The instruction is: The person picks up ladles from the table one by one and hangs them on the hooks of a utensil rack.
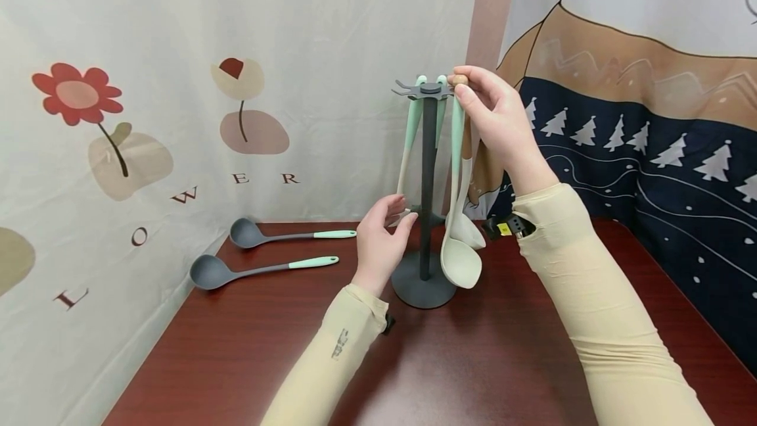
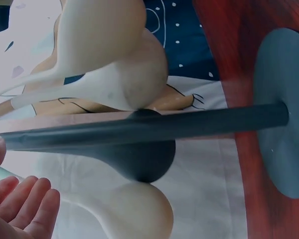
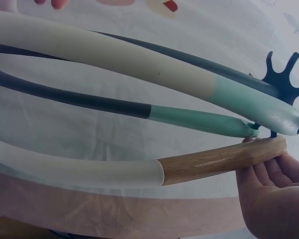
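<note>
A dark grey utensil stand rises from a round base on the red-brown table. Several cream and grey utensils with mint handles hang from its hook ring. My right hand pinches the top end of a wooden-handled utensil beside the ring's hooks. My left hand is low beside the pole, thumb and straight fingers either side of a hanging utensil's lower end. Cream spoon bowls and a grey ladle bowl hang close by.
Two grey ladles with mint handles lie on the table at the left, one farther back and one nearer. A flower-print cloth backs the table, and a dark blue tree-print cloth covers the right side.
</note>
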A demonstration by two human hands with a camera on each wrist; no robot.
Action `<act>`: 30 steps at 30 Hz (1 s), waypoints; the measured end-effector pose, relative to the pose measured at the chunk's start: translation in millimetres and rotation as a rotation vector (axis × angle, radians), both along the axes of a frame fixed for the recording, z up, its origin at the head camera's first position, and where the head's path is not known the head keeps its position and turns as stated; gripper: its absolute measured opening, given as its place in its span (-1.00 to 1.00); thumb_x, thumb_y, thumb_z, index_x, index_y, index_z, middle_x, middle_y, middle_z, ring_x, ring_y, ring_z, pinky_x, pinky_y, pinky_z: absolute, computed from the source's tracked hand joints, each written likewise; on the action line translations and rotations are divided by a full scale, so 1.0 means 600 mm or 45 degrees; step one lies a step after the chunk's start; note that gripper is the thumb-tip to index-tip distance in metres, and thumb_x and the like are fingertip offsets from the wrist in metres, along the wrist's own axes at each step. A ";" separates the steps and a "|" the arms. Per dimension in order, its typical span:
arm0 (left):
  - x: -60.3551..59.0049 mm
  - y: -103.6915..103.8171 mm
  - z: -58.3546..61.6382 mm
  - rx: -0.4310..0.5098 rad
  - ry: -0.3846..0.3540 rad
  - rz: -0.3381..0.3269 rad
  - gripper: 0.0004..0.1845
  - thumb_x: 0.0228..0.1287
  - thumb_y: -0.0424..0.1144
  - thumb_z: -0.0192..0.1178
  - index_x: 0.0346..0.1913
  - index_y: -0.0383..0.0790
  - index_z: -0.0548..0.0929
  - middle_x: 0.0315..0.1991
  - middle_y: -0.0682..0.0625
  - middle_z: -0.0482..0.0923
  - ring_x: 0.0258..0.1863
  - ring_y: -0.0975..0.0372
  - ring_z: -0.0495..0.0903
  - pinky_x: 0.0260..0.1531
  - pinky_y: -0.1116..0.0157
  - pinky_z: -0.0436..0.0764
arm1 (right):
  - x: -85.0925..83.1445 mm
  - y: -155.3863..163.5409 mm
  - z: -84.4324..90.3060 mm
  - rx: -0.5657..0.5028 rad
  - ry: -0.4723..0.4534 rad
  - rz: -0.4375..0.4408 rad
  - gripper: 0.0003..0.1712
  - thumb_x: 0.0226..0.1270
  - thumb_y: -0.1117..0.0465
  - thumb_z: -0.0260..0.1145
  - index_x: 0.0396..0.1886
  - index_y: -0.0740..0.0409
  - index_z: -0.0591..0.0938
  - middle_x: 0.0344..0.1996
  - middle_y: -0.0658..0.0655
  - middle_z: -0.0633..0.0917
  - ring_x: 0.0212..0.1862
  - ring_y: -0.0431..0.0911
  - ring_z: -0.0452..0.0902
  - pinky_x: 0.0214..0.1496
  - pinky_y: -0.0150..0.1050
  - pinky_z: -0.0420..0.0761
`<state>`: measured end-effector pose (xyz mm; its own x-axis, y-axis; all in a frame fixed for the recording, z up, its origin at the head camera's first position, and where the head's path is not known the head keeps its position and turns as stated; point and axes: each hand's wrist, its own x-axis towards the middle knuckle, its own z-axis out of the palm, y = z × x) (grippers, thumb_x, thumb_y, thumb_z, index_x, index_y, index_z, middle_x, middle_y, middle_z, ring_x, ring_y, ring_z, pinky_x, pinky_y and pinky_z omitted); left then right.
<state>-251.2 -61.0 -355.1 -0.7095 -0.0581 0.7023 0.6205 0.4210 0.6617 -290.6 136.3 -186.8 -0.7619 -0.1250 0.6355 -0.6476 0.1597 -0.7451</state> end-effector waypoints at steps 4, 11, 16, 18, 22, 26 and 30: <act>0.000 -0.011 -0.009 -0.047 0.008 0.012 -0.57 0.24 -0.28 0.39 0.16 -0.25 0.62 0.00 -0.10 0.67 0.00 0.15 0.65 0.00 0.23 0.60 | -0.001 0.000 0.001 0.002 -0.003 0.004 -0.53 0.51 0.16 0.18 0.32 0.24 0.50 0.20 0.16 0.58 0.25 -0.10 0.46 0.33 -0.26 0.38; -0.005 -0.028 -0.024 -0.098 -0.043 0.049 -0.52 0.22 -0.23 0.42 0.18 -0.25 0.61 0.02 -0.07 0.67 0.01 0.12 0.64 0.02 0.14 0.59 | -0.002 0.001 0.001 0.001 -0.008 0.002 -0.53 0.51 0.16 0.18 0.32 0.23 0.50 0.20 0.15 0.57 0.25 -0.11 0.46 0.33 -0.27 0.37; -0.005 -0.046 -0.034 -0.187 -0.100 0.042 -0.46 0.21 -0.18 0.43 0.23 -0.21 0.57 0.09 -0.06 0.63 0.09 0.13 0.58 0.07 0.08 0.54 | -0.003 0.001 0.001 -0.002 -0.007 0.004 -0.53 0.50 0.17 0.18 0.32 0.23 0.50 0.20 0.16 0.57 0.25 -0.11 0.46 0.33 -0.27 0.37; -0.005 -0.055 -0.037 -0.225 -0.138 0.042 -0.42 0.19 -0.16 0.44 0.26 -0.21 0.55 0.11 -0.05 0.61 0.12 0.13 0.56 0.10 0.09 0.51 | -0.003 0.001 0.000 -0.002 -0.004 0.005 -0.53 0.50 0.17 0.18 0.32 0.23 0.50 0.21 0.16 0.57 0.25 -0.11 0.46 0.33 -0.27 0.37; -0.007 -0.073 -0.046 -0.303 -0.204 0.053 -0.36 0.15 -0.12 0.47 0.29 -0.21 0.53 0.15 -0.07 0.59 0.16 0.09 0.53 0.15 0.08 0.47 | -0.003 0.001 0.000 -0.006 -0.003 0.005 -0.54 0.51 0.17 0.18 0.32 0.23 0.50 0.20 0.16 0.57 0.25 -0.11 0.46 0.33 -0.27 0.37; -0.012 -0.092 -0.056 -0.395 -0.267 0.061 -0.28 0.12 -0.04 0.48 0.32 -0.19 0.50 0.20 -0.07 0.57 0.23 0.06 0.48 0.23 0.08 0.40 | -0.003 0.002 0.000 -0.011 -0.005 0.003 -0.54 0.51 0.18 0.18 0.32 0.22 0.50 0.20 0.15 0.57 0.25 -0.11 0.46 0.33 -0.27 0.37; -0.017 -0.112 -0.065 -0.467 -0.332 0.061 -0.21 0.08 0.01 0.50 0.35 -0.20 0.47 0.23 -0.08 0.54 0.26 0.04 0.44 0.25 0.06 0.38 | -0.002 0.000 0.001 -0.004 -0.009 0.000 -0.54 0.51 0.18 0.17 0.32 0.23 0.50 0.21 0.15 0.57 0.25 -0.11 0.46 0.33 -0.27 0.37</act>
<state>-261.2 -128.1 -394.1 -0.8681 0.1243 0.4806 0.4270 0.6808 0.5952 -292.0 136.5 -186.4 -0.7665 -0.1234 0.6302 -0.6422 0.1573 -0.7502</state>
